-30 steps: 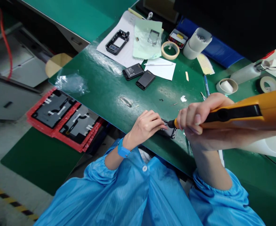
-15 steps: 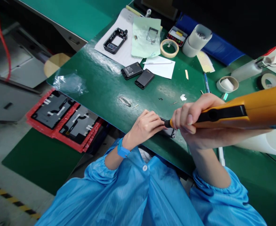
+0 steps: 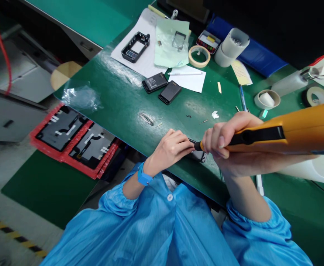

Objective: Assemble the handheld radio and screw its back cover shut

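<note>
My right hand (image 3: 225,144) is wrapped around an orange electric screwdriver (image 3: 311,129) with a black switch strip along its side. The tool's dark nose points left and down over a small black device (image 3: 199,155) lying on the green bench near its front edge. Beside that nose is my left hand (image 3: 173,146), its fingers bent and pressed together at the device. Most of the device is covered by my hands, and the screwdriver's bit cannot be made out. A blue band circles my left wrist.
Two black batteries (image 3: 169,92) lie beyond my hands, near a coiled wire (image 3: 146,118). A black radio housing (image 3: 135,47) rests on white paper. Masking tape (image 3: 199,56), white cups (image 3: 232,47) and a blue pen (image 3: 243,98) stand or lie farther back. Red-wrapped panels (image 3: 65,159) sit lower left.
</note>
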A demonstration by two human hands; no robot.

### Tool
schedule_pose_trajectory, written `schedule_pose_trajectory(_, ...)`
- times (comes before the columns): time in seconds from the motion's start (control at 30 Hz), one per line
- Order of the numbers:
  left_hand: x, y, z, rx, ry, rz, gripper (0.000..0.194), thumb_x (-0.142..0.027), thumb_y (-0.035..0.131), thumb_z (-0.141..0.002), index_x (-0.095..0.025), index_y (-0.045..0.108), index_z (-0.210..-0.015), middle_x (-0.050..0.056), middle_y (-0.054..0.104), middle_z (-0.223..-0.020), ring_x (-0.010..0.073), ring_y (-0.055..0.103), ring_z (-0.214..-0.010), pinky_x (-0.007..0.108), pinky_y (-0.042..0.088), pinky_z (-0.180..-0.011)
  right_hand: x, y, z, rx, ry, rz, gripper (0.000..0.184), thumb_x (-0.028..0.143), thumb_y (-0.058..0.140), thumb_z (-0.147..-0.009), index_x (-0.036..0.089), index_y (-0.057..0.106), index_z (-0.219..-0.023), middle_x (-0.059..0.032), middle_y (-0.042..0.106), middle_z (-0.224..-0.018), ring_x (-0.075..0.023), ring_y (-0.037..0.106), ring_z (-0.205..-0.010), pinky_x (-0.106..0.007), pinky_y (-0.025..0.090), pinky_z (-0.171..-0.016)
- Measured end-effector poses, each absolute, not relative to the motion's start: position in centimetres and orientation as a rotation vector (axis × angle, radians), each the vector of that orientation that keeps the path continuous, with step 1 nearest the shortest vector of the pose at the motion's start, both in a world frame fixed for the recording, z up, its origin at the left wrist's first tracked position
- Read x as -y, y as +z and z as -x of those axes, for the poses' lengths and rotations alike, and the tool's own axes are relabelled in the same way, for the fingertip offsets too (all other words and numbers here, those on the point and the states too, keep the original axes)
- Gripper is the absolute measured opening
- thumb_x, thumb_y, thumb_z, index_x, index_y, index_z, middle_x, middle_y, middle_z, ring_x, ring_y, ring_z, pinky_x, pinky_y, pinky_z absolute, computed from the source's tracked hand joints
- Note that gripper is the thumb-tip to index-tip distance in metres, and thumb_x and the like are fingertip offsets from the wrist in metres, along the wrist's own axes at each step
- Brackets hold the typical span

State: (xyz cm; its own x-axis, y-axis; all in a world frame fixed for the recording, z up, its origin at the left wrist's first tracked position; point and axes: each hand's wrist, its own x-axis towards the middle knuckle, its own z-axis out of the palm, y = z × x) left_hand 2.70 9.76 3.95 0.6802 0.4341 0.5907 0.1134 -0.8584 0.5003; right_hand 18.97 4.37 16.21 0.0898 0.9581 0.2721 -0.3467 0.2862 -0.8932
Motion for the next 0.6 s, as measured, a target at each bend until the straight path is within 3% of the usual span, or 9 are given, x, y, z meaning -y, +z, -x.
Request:
schedule_pose_trajectory(0.33,-9.69,3.86,-2.74,-0.420,1.030,-2.462,0.035,-0.034,0.054,-0.123,-0.018,0.081,-0.108,0.005,0.082,-0.095,0.0193,0.068,-0.089,0.038,0.043,-0.083,-4.09,16.59,-18.70,1.042,1.116,0.857,0.078,0.095,0.068,-0.094,0.019,0.075,-0.076,0.0060,0.045,-0.050,-0.0112,0.041,-0.040,-0.028,0.034,-0.047)
schedule_pose_trajectory(0.6,-9.49,3.53,-2.82,-0.468,1.079,-2.363,0.035,-0.037,0.055,-0.122,-0.019,0.083,-0.109,0.007,0.084,-0.097,0.0202,0.071,-0.091,0.039,0.048,-0.085,-4.00,16.20,-18.95,0.998,1.099,0.904,0.082,0.102,0.071,-0.084,0.021,0.077,-0.074,0.0055,0.045,-0.050,-0.0129,0.039,-0.039,-0.030,0.030,-0.043)
